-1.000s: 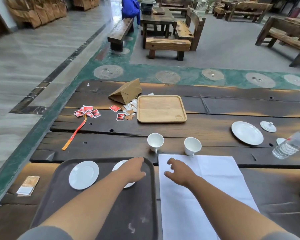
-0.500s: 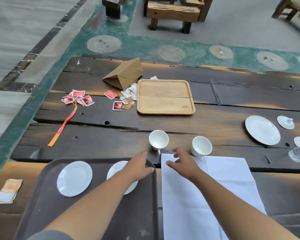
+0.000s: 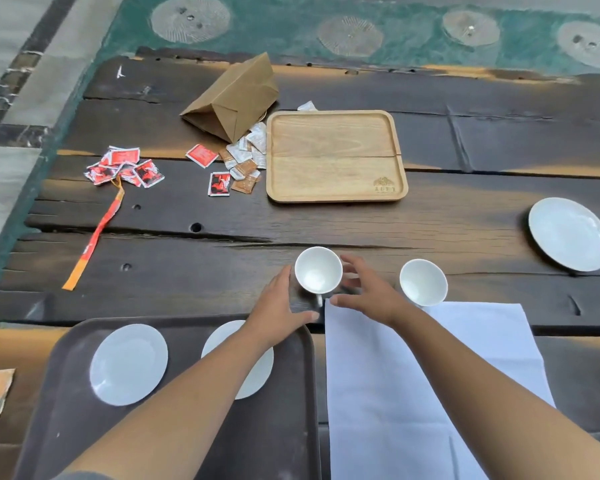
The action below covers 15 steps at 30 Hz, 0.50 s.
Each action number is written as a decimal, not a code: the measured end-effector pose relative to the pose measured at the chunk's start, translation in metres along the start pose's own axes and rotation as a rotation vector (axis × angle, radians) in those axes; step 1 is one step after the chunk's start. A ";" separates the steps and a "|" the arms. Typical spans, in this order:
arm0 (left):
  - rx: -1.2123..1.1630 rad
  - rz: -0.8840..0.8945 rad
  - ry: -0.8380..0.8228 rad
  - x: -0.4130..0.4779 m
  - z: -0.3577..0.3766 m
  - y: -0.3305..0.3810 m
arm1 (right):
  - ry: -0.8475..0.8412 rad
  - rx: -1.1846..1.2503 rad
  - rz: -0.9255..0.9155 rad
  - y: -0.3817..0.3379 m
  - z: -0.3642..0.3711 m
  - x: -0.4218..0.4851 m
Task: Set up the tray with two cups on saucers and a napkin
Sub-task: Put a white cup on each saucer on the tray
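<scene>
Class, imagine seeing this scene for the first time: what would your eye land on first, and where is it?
Two bare hands, the left hand and the right hand, flank a white cup on the dark wooden table, with a second cup just to its right. Nearest the viewer, two empty saucers sit on a dark tray beside a white napkin.

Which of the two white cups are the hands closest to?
The left cup, flanked by the left hand and right hand; the other cup stands alone to its right, by the napkin.
</scene>
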State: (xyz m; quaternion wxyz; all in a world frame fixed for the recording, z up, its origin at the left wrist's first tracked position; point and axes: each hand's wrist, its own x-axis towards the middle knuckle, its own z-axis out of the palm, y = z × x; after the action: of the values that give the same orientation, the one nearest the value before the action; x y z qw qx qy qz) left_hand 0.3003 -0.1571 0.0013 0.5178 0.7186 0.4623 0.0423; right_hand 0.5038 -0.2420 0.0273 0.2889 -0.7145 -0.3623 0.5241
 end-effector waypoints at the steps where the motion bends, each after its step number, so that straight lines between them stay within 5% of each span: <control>1: 0.024 0.002 0.008 0.003 0.001 0.000 | -0.014 0.007 -0.002 0.001 0.000 0.003; 15: 0.100 -0.036 0.047 0.014 0.010 -0.003 | -0.072 0.060 -0.060 0.007 0.005 0.022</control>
State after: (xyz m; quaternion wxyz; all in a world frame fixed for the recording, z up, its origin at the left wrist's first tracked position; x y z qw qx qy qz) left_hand 0.3117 -0.1545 -0.0111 0.4711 0.7339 0.4886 0.0270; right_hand 0.5047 -0.2280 0.0086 0.3125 -0.6750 -0.3781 0.5511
